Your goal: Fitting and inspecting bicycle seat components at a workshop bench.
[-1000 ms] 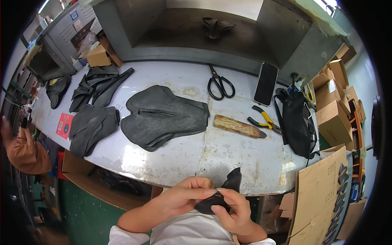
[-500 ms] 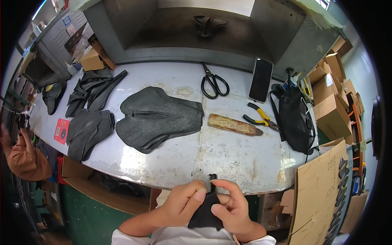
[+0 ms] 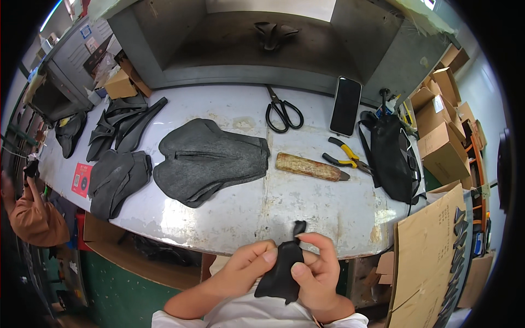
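Between my two hands, in front of the table's near edge, is a black flexible piece (image 3: 280,272) with a narrow strip (image 3: 299,227) sticking up at its top. My left hand (image 3: 251,266) pinches its left upper side between thumb and fingers. On the other side, my right hand (image 3: 317,270) presses a thumb on its face, with the index finger curled against the base of the strip. Beyond my hands lies a stack of dark grey cut sheets (image 3: 210,161). A wooden-handled tool (image 3: 309,167) rests to the right of that stack.
Black-handled scissors (image 3: 284,112), a phone (image 3: 345,106), yellow-black pliers (image 3: 348,154) and a black bag (image 3: 391,158) lie on the table (image 3: 240,218). Smaller dark pieces (image 3: 120,180) sit at left. A grey metal box (image 3: 219,74) stands behind; cardboard (image 3: 424,251) leans at right. Another person (image 3: 38,218) works far left.
Both hands have shifted slightly right. The black piece has turned so more of its face shows, and its top strip now stands higher and bends over.
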`<state>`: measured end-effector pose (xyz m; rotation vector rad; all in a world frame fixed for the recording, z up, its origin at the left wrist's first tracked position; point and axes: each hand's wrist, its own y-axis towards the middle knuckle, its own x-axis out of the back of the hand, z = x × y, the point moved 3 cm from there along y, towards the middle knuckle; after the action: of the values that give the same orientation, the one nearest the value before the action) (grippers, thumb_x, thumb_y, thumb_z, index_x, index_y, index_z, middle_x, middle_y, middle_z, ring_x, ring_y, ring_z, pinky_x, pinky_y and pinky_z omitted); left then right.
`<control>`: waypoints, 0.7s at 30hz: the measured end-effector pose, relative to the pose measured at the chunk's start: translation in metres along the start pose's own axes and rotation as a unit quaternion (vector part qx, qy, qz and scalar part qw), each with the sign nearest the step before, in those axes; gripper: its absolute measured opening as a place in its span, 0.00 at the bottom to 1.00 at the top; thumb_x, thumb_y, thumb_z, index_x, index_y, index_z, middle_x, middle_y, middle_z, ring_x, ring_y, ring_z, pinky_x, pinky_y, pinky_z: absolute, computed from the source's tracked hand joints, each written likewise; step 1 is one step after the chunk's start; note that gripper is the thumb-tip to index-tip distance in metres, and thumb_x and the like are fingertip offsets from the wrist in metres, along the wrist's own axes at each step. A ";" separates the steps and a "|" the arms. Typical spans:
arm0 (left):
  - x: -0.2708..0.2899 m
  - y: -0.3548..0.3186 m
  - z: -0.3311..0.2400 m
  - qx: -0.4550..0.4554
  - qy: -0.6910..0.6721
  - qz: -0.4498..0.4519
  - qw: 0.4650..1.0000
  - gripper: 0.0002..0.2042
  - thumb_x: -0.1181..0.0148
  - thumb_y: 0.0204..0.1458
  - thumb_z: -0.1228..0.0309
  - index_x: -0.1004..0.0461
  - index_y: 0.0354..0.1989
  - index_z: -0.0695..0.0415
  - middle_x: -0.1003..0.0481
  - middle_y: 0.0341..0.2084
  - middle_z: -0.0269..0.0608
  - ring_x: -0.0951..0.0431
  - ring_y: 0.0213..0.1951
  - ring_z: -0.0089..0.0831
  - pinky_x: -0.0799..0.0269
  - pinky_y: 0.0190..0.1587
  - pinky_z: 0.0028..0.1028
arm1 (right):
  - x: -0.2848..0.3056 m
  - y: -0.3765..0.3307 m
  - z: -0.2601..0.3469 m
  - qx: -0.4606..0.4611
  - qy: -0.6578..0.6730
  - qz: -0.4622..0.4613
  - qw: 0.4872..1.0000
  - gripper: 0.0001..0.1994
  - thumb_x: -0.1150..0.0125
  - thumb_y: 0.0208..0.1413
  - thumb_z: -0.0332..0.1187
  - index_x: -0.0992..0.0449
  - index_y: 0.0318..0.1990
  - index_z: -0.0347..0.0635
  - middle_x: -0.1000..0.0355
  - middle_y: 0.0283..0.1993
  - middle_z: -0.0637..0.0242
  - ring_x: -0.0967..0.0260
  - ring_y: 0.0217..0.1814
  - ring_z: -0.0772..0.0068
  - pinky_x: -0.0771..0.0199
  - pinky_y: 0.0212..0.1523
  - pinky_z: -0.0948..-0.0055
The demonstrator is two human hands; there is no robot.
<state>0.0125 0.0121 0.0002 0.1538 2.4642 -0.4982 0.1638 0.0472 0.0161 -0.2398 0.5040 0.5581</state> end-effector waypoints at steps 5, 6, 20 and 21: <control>-0.003 0.000 -0.019 -0.083 0.155 -0.062 0.983 0.16 0.56 0.66 0.64 0.37 0.26 0.60 0.38 0.20 0.31 0.41 0.24 0.20 0.45 0.27 0.23 | -0.005 0.009 0.007 -0.092 0.100 0.067 0.988 0.35 0.45 0.59 0.18 0.56 0.70 0.42 0.34 0.60 0.52 0.34 0.59 0.70 0.35 0.59 0.72; 0.004 0.000 -0.020 -0.127 0.187 -0.031 0.974 0.15 0.56 0.65 0.66 0.37 0.26 0.60 0.39 0.20 0.31 0.41 0.24 0.20 0.45 0.27 0.24 | -0.005 0.006 0.006 -0.078 0.078 0.055 0.992 0.37 0.45 0.59 0.18 0.58 0.71 0.42 0.36 0.62 0.52 0.36 0.61 0.69 0.37 0.61 0.71; 0.006 0.005 -0.005 -0.252 0.201 -0.038 0.946 0.18 0.49 0.64 0.59 0.33 0.27 0.60 0.37 0.19 0.28 0.40 0.25 0.16 0.43 0.26 0.22 | -0.009 0.014 0.001 0.034 0.090 -0.107 0.990 0.35 0.48 0.60 0.18 0.57 0.71 0.46 0.33 0.58 0.53 0.32 0.57 0.68 0.31 0.59 0.66; 0.004 0.004 -0.005 -0.253 0.200 -0.039 0.946 0.18 0.49 0.64 0.59 0.33 0.27 0.60 0.37 0.19 0.28 0.40 0.25 0.16 0.43 0.26 0.22 | -0.012 0.015 0.000 0.034 0.089 -0.105 0.990 0.35 0.48 0.60 0.18 0.57 0.71 0.46 0.33 0.58 0.53 0.32 0.57 0.68 0.31 0.59 0.66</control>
<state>0.0071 0.0177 0.0006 -0.0635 2.9144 0.1692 0.1471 0.0545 0.0211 -0.2764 0.6609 0.3142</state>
